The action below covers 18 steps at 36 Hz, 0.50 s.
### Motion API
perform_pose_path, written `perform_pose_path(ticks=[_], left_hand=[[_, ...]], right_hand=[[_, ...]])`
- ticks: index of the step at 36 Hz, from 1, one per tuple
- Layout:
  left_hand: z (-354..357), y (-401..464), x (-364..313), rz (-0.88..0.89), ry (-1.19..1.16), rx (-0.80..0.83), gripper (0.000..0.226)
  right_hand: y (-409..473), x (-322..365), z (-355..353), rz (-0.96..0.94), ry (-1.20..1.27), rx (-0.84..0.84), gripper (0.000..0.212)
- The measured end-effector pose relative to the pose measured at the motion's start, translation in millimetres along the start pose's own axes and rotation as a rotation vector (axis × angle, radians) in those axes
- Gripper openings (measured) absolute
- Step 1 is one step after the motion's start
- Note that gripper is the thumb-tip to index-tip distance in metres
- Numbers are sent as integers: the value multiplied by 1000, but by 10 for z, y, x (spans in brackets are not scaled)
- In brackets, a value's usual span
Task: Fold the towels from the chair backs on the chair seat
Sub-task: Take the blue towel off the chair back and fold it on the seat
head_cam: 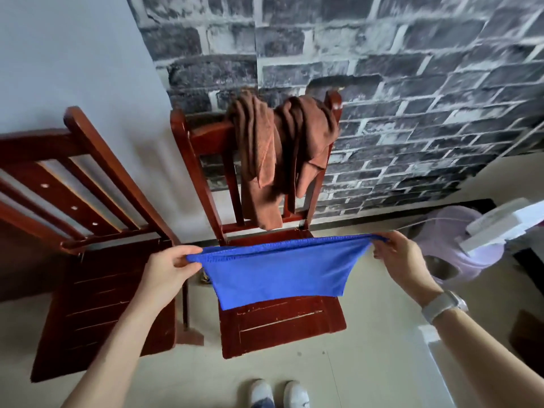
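A blue towel, doubled over, hangs stretched above the seat of the middle red wooden chair. My left hand pinches its upper left corner and my right hand pinches the upper right corner. The towel's lower edge hangs just over the seat. A brown towel hangs bunched over the back of the same chair.
A second red wooden chair stands close on the left, its back bare. A pale purple object and a white device sit on the floor at the right. A brick-pattern wall is behind. My shoes show at the bottom.
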State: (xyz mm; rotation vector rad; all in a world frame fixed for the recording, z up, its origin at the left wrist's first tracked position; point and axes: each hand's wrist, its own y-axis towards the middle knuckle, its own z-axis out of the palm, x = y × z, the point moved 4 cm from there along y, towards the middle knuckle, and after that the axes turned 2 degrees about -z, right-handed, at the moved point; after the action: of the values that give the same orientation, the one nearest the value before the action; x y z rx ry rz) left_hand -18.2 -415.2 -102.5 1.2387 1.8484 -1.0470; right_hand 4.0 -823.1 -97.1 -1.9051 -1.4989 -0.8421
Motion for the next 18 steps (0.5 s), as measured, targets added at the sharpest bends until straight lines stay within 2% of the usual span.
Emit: perform_pose_path(ticks=[5,10,14,18], left_hand=[[-195,-16,-146,83,115,4,26],[-253,-79,-208,66,-36,15,21],[-264,-104,-158,45,-26,70,23],[-292,-121,-82,22,-16,79,23]], right_hand=[[-21,178,-174,13,-10,48,11],[-144,264,-265,-19,-66,66,11],[-236,267,-300,-54,-144,107,19],[-273,195,-285,-63,-230,133,7]])
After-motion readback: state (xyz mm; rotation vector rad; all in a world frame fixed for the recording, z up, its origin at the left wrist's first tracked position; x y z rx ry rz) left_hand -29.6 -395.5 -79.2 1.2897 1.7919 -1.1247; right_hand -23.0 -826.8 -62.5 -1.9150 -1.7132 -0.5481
